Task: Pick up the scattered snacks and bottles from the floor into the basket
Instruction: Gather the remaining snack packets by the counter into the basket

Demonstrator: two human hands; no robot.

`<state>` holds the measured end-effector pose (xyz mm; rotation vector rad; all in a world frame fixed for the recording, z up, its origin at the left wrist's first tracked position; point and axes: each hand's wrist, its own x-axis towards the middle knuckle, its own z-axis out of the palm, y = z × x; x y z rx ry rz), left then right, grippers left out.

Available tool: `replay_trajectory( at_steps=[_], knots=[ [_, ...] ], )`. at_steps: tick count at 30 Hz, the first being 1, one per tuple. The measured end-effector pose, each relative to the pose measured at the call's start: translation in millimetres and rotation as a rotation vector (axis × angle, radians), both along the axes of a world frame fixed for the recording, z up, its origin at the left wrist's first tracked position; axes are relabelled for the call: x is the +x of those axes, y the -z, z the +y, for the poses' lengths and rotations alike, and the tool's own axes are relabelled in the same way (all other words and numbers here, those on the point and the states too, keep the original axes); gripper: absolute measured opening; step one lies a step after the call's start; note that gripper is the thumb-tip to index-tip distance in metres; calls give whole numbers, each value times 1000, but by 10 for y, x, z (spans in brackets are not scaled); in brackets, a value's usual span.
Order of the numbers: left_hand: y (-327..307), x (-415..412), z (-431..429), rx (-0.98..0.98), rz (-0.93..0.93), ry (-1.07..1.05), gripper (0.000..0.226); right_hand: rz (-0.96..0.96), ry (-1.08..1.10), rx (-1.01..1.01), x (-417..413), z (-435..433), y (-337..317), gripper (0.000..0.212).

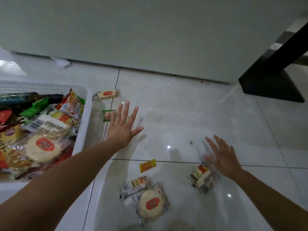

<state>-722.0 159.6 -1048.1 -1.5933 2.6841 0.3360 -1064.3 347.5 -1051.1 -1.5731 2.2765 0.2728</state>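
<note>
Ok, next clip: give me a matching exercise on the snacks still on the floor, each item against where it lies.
Things:
1 green sachet
2 yellow sachet
3 round pastry pack
4 rectangular pastry pack

Places:
A nearest the camera
B by the far corner of the basket
C at the fingertips of the left hand
D just on the near side of a tile joint

Pairs: 1-C, 2-D, 3-A, 4-B

Black angled leg (283, 52) and flat base (273, 88) beside a pale wall panel (133, 30).
</note>
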Motion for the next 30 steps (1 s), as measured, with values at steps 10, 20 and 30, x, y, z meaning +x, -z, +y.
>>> replay_trajectory(
  at_steps=[10,20,30],
  knots=[
    [237,157,198,90,-42,-48,85,-27,122,0,454,327,429,132],
    [128,238,174,92,-5,-139,81,17,274,-123,422,226,330,94],
    [132,196,295,55,-69,-60,85,-337,507,-161,508,-51,297,58]
  ],
)
